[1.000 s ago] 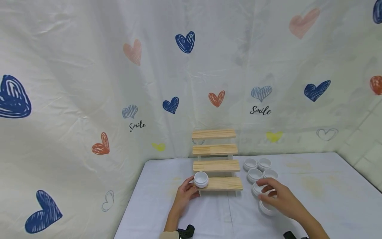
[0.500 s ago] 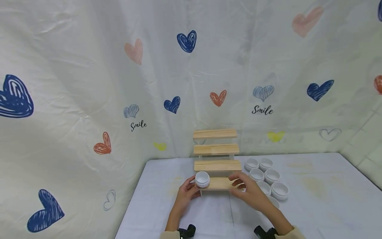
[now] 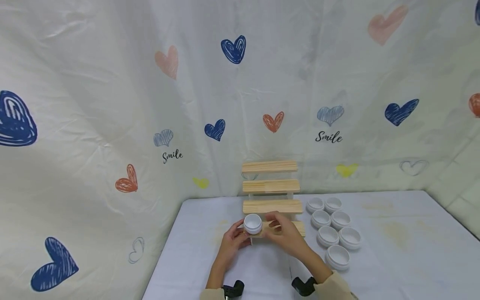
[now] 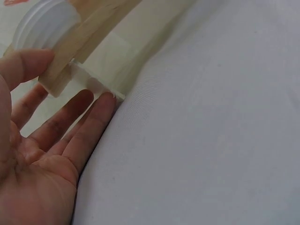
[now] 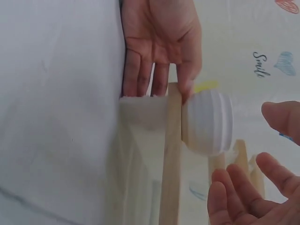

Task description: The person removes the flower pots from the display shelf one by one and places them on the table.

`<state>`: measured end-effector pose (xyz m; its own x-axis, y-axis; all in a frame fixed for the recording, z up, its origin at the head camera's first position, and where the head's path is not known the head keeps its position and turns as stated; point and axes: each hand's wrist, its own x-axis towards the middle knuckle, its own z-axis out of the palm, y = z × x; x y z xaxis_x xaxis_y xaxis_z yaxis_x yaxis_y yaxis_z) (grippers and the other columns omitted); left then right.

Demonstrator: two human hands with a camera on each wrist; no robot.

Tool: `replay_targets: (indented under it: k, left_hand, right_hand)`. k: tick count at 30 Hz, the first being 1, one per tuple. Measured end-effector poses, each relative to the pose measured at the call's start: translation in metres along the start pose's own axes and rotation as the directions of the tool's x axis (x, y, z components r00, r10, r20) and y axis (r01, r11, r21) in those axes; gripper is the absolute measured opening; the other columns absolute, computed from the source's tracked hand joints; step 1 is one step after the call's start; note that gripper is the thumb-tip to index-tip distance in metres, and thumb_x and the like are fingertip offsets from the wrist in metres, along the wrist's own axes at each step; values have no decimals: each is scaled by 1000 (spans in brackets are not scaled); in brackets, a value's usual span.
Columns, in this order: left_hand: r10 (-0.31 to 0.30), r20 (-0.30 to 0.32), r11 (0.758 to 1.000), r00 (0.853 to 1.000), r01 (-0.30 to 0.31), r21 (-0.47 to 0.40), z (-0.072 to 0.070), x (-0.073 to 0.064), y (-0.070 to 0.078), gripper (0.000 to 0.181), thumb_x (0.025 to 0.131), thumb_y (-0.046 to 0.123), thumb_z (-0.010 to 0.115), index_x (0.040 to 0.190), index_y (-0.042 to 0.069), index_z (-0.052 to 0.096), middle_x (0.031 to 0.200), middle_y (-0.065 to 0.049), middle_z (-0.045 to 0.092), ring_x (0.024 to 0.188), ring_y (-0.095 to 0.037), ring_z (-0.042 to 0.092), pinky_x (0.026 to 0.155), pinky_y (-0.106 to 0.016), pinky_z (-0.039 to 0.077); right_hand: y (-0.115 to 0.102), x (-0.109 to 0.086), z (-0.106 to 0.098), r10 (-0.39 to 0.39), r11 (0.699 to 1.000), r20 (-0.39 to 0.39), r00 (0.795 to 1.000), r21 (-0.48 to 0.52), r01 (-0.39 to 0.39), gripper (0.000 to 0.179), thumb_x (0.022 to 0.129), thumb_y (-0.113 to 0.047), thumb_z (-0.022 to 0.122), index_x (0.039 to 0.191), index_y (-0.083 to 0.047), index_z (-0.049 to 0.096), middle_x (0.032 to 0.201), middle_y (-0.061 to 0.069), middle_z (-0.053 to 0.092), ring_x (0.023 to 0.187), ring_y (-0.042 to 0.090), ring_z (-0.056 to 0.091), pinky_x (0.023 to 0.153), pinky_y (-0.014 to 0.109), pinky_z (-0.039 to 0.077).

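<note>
A small white round jar (image 3: 253, 224) with a ridged side stands upright at the left end of the lowest board of a stepped wooden stand (image 3: 272, 206). My left hand (image 3: 230, 246) is at that end of the board. In the left wrist view its thumb (image 4: 35, 65) lies at the jar's base by the board's corner, with the index finger behind the board and other fingertips by the clear leg (image 4: 93, 82). Coming from the right, my right hand (image 3: 285, 237) is beside the jar. Its fingers (image 5: 243, 192) are apart and hold nothing in the right wrist view.
Several similar white jars (image 3: 338, 257) stand in two rows to the right of the stand, on the white tablecloth (image 3: 390, 250). Behind the table hangs a white curtain (image 3: 210, 91) printed with hearts.
My right hand has moved left from the group of jars, across the lowest board, to the jar at its left end. My left hand has kept its place.
</note>
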<state>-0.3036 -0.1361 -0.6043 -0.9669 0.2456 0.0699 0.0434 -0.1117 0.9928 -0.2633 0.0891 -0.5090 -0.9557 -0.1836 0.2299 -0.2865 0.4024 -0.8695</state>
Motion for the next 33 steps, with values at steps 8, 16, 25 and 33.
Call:
replay_targets:
  k: [8,16,25,33]
  left_hand:
    - [-1,12,1000,1000,1,-6,0,-2,-1,58,98,16,68,152,9,47,128,-14,68,107,-15,69,91,-37,62]
    - [-11,-1,1000,1000,11,-9,0,-3,2,56,99,13,66,152,10,47,127,-14,67,108,-16,68,93,-40,61]
    - [-12,-5,1000,1000,12,-3,1,-2,3,56,99,13,66,152,10,47,127,-14,67,109,-16,68,93,-40,61]
    - [-13,-7,1000,1000,13,2,1,-3,4,55,99,13,66,151,10,48,125,-14,68,107,-16,68,91,-37,62]
  right_hand:
    - [9,11,26,-1,1000,-62,998,-10,0,50,83,-10,84,128,-8,62,121,8,67,110,25,64,98,47,56]
    - [11,19,38,14,1000,-66,998,11,-13,53,82,-13,86,128,-9,61,121,7,69,110,21,65,96,43,58]
    - [14,23,39,49,999,-74,996,18,-48,51,82,-20,87,126,-13,63,119,5,70,103,16,64,92,41,58]
    - [15,21,38,50,998,-104,993,51,-44,49,81,-20,88,123,-11,64,115,6,71,101,18,64,88,42,59]
